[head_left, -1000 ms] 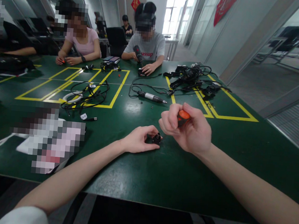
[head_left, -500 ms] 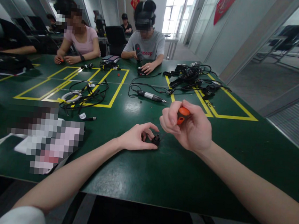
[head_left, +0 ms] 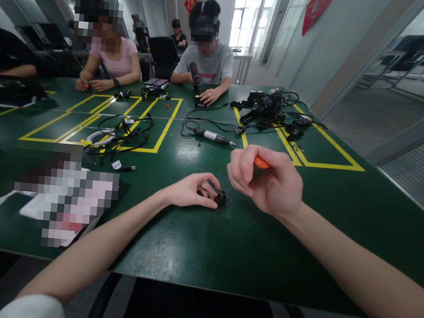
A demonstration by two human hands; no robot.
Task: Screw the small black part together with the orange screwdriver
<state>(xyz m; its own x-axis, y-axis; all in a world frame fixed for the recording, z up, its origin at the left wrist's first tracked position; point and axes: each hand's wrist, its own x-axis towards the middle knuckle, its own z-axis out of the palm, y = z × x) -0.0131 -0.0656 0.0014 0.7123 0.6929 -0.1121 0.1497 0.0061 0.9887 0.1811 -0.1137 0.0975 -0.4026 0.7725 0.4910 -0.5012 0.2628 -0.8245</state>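
A small round black part (head_left: 221, 200) with a metal collar on top stands on the green table. Just to its left is my left hand (head_left: 198, 191), open, with thumb and forefinger curved apart; the thumb tip is at the part's edge, and I cannot tell if it touches. My right hand (head_left: 269, 181) is raised above and to the right of the part. Its fingers are wrapped around an orange-ended tool handle (head_left: 261, 162); only the orange end shows, the rest is hidden in the fist.
Beyond my hands lies a silver-and-black electric screwdriver (head_left: 212, 136) with its cord. Tangled black cables lie at back right (head_left: 272, 107) and left (head_left: 140, 133). Blurred pouches (head_left: 81, 212) sit at left. Across the table, a co-worker (head_left: 205, 64) handles a dark power tool.
My left hand has drawn slightly left, away from the black part. My right fist has turned, so less of the orange handle end shows. The part stays in place.
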